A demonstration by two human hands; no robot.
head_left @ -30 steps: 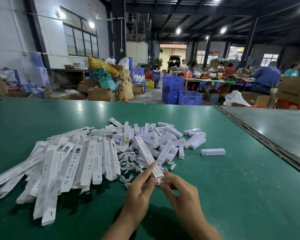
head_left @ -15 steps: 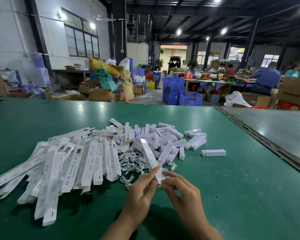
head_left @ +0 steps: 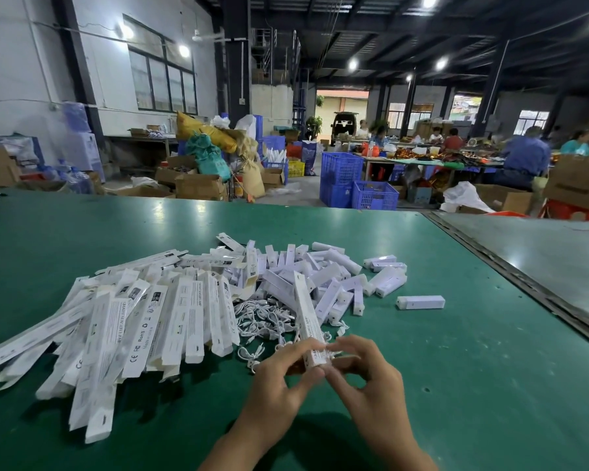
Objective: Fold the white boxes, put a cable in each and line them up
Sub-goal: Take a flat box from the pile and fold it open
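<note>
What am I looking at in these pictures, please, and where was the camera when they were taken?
There is no machine here: a person works with two bare hands. The camera sits on that person's head, looking forward and down, so the arms enter from the bottom edge. The left hand and the right hand both grip the near end of one long white cardboard box, which points away from the person. On the green table lie a spread of flat long white boxes at left, a tangle of thin white cables in the middle, and a heap of short white boxes behind it, with one short white box lying apart at right. Beyond the table is a workshop with other people.
</note>
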